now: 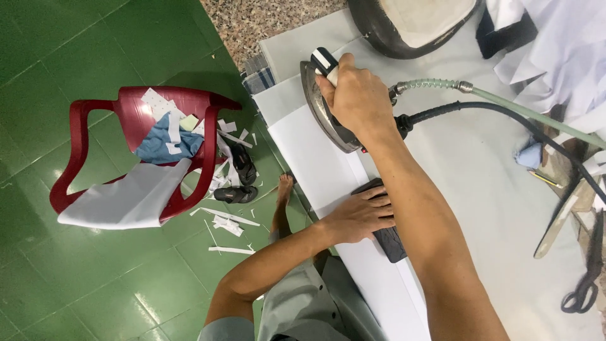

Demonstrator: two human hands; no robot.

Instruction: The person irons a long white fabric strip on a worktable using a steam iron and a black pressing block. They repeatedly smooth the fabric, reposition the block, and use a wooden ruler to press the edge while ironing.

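1. The right hand was wrapped tight around the iron on the white cloth.
2. The left hand lay open and flat on a dark block.

floor: green tiles | red plastic chair, cloth-draped | paper scraps scattered | sandals

No packages, labels, signs, screens.

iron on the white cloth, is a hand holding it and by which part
Yes: the right hand grips the iron by its top handle. The left hand presses flat on a dark block.
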